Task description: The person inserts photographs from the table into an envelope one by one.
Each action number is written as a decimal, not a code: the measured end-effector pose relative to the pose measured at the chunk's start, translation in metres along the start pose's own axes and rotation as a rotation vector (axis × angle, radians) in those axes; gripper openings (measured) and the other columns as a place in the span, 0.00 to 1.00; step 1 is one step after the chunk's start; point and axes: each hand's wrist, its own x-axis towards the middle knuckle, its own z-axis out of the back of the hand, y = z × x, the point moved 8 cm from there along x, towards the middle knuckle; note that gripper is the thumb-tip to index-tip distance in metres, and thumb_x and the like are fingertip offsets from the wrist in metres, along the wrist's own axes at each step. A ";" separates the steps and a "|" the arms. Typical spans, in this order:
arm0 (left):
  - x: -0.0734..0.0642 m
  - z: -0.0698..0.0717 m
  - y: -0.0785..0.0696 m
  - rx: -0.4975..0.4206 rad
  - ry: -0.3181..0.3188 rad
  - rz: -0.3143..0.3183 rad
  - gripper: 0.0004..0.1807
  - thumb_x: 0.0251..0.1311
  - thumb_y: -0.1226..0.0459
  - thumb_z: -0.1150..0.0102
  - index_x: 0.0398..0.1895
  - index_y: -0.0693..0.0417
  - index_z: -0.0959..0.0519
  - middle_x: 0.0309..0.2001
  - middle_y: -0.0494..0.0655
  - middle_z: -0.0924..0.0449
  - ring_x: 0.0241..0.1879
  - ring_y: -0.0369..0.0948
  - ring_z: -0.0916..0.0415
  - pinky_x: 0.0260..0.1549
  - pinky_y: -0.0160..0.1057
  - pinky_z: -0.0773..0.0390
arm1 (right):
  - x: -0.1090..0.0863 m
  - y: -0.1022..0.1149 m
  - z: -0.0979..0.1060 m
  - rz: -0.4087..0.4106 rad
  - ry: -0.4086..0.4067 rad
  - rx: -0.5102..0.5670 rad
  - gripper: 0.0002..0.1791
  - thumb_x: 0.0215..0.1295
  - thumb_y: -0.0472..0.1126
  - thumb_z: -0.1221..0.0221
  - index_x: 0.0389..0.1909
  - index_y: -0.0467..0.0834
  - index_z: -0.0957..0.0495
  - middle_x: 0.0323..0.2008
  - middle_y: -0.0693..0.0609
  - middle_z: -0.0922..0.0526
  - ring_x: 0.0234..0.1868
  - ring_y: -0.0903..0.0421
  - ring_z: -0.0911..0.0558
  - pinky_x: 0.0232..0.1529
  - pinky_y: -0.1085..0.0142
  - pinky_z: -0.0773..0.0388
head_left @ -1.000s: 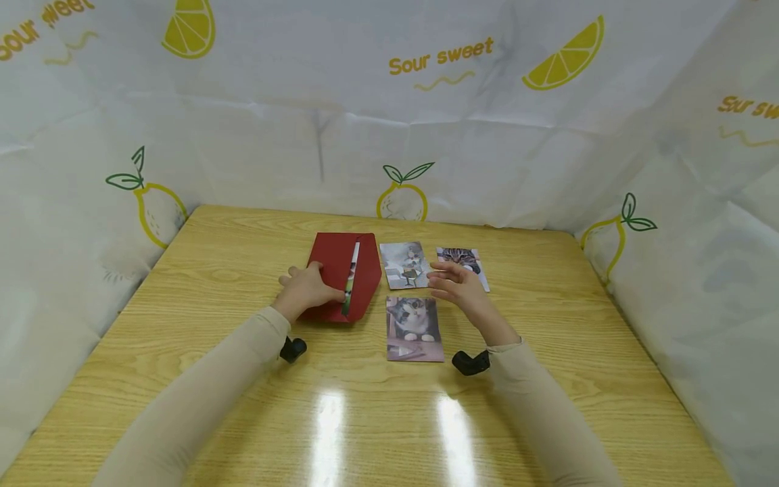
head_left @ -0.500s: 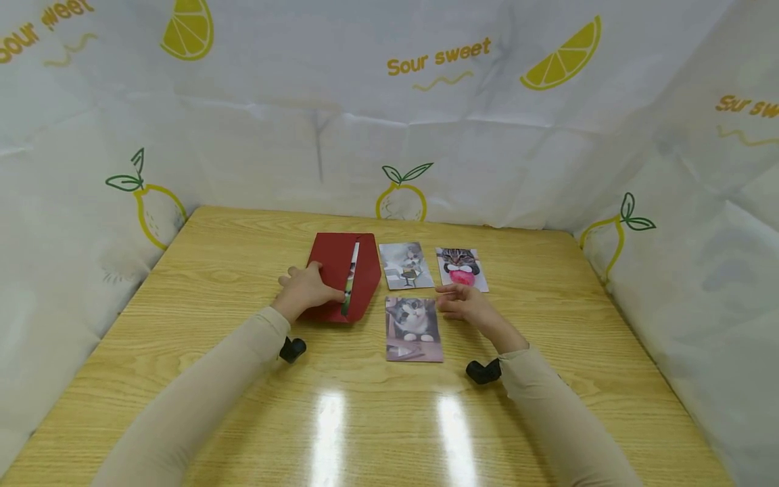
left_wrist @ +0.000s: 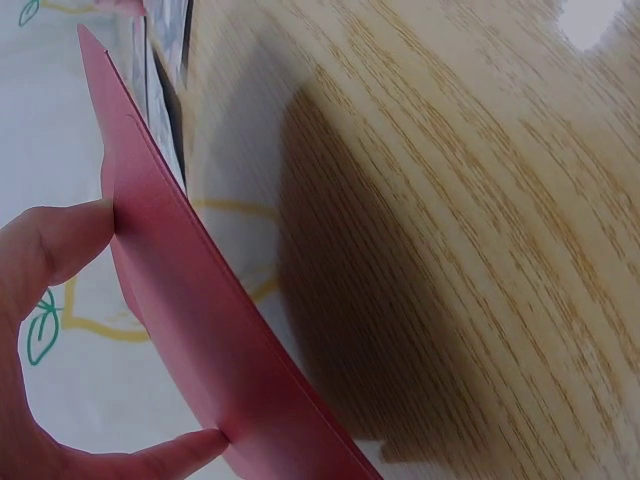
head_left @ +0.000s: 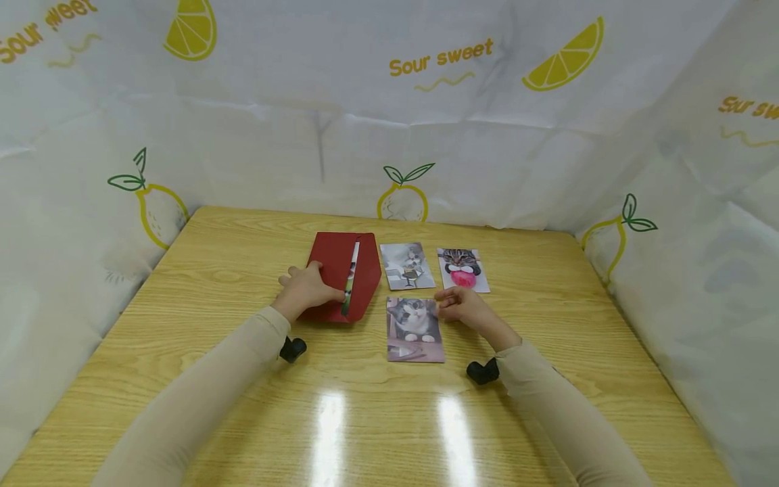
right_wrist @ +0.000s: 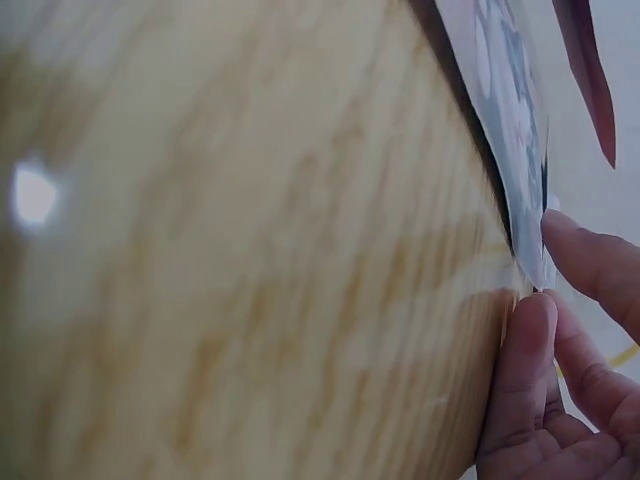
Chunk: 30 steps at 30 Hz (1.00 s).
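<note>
In the head view my left hand (head_left: pixel 304 291) lies over a red envelope (head_left: pixel 365 281). Thumb and fingers squeeze its face, and the left wrist view shows the envelope (left_wrist: pixel 185 260) bowed between them. A picture card peeks from its gaping mouth. My right hand (head_left: pixel 467 308) is at the upper right corner of the nearest card, a grey-and-white cat photo (head_left: pixel 416 331). The right wrist view has its thumb and fingertips (right_wrist: pixel 530 320) pinching that card's corner (right_wrist: pixel 510 150), whose edge stands slightly off the wood.
Beyond the cat photo lie a pale cartoon cat card (head_left: pixel 406 266) and a tabby card with a pink ball (head_left: pixel 462 270). They rest on a wooden table (head_left: pixel 389 412) before a white lemon-print cloth (head_left: pixel 255 155).
My right hand has come down and back from above the tabby card, uncovering it, to the cat photo's corner, where its fingers have closed. The left hand and envelope have stayed put.
</note>
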 end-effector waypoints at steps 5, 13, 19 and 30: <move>0.000 -0.001 0.000 -0.006 0.003 -0.002 0.50 0.46 0.46 0.31 0.69 0.58 0.41 0.57 0.69 0.40 0.54 0.61 0.46 0.43 0.57 0.28 | 0.000 0.002 0.000 -0.021 -0.017 -0.059 0.23 0.59 0.29 0.37 0.54 0.26 0.28 0.33 0.49 0.26 0.32 0.60 0.28 0.33 0.74 0.25; 0.000 -0.001 0.000 -0.011 0.008 0.001 0.50 0.45 0.46 0.31 0.69 0.57 0.41 0.57 0.69 0.41 0.54 0.61 0.46 0.44 0.58 0.28 | 0.001 0.005 -0.001 -0.043 -0.021 -0.117 0.22 0.56 0.28 0.35 0.51 0.28 0.27 0.32 0.48 0.27 0.31 0.59 0.30 0.30 0.72 0.28; 0.002 0.000 0.000 -0.011 0.003 -0.004 0.50 0.45 0.47 0.31 0.68 0.58 0.41 0.57 0.70 0.40 0.54 0.62 0.46 0.43 0.58 0.28 | 0.001 0.008 -0.002 -0.030 -0.013 -0.119 0.22 0.56 0.28 0.35 0.51 0.27 0.28 0.32 0.47 0.27 0.31 0.59 0.30 0.29 0.72 0.28; 0.002 0.000 0.001 -0.026 0.004 0.005 0.50 0.45 0.47 0.30 0.68 0.58 0.41 0.57 0.69 0.41 0.55 0.62 0.46 0.45 0.59 0.29 | 0.001 0.009 -0.001 -0.025 -0.024 -0.113 0.20 0.52 0.25 0.34 0.46 0.29 0.30 0.34 0.47 0.25 0.33 0.60 0.28 0.32 0.74 0.27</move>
